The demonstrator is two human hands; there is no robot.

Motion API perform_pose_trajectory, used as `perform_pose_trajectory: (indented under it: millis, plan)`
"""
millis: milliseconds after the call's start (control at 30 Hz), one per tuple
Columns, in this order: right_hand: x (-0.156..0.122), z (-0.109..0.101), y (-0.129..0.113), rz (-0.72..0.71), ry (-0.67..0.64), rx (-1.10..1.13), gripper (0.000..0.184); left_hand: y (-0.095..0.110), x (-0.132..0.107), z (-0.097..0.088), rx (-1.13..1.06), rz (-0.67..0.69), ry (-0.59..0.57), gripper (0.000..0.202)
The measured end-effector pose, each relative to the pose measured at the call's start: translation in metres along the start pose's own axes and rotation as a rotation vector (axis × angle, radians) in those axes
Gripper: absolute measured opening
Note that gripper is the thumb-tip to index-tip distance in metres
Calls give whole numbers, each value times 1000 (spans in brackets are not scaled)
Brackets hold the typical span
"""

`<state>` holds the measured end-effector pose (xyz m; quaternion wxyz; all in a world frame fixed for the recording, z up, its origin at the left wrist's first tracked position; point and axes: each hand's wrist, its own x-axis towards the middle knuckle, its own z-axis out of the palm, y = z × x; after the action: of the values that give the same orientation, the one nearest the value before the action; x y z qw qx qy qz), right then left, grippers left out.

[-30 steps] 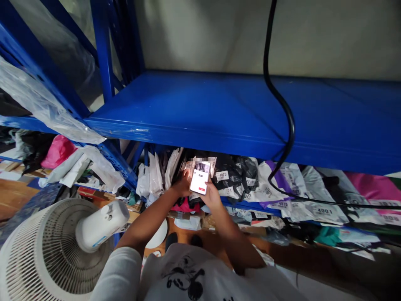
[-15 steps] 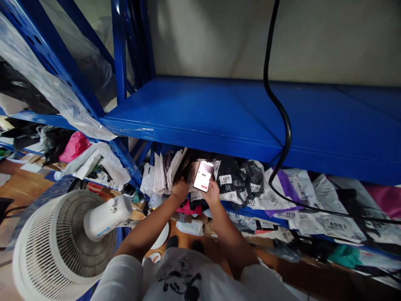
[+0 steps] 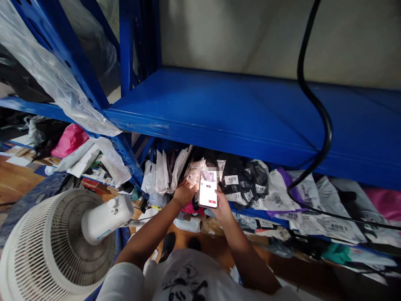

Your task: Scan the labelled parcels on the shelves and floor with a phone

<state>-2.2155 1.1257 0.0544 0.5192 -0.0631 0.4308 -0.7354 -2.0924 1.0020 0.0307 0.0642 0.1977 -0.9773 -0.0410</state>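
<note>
My right hand (image 3: 223, 202) holds a phone (image 3: 208, 189) upright, its lit white screen facing me, in front of the lower shelf. My left hand (image 3: 184, 192) reaches just left of the phone, its fingers curled on the bagged parcels (image 3: 194, 171) standing on that shelf. Whether it grips one is unclear. Black and white plastic parcel bags with numbered labels (image 3: 231, 179) lie in a row to the right of the phone.
A bare blue metal shelf (image 3: 238, 113) juts out above my hands, with a thick black cable (image 3: 322, 125) hanging across it. A white floor fan (image 3: 59, 242) stands at lower left. More bagged goods (image 3: 81, 154) fill the rack on the left.
The phone has dropped slightly and come toward me. My left hand has stayed on the parcels beside it. The view has shifted a little to the left.
</note>
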Motion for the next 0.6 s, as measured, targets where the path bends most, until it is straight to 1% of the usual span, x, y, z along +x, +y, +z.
perform_pose_trajectory:
  millis: [67, 133, 200, 267, 400, 600]
  plan:
    - [-5, 14, 8, 43, -9, -39, 39, 0, 2, 0, -19, 38, -7, 39]
    - [-6, 29, 16, 40, -26, -54, 38, -1, 4, 0, -58, 59, 28, 43]
    - [-6, 41, 22, 23, -40, -55, 39, -2, 6, 1, -91, 51, 58, 48]
    - [-5, 50, 25, 11, -41, -59, 39, -2, 7, 2, -117, 43, 28, 49]
    - [-3, 55, 25, -11, -28, -67, 37, -2, 6, 1, -154, 34, -45, 51]
    - [-3, 57, 23, -1, -5, -69, 38, -1, 4, -3, -200, 65, -73, 51]
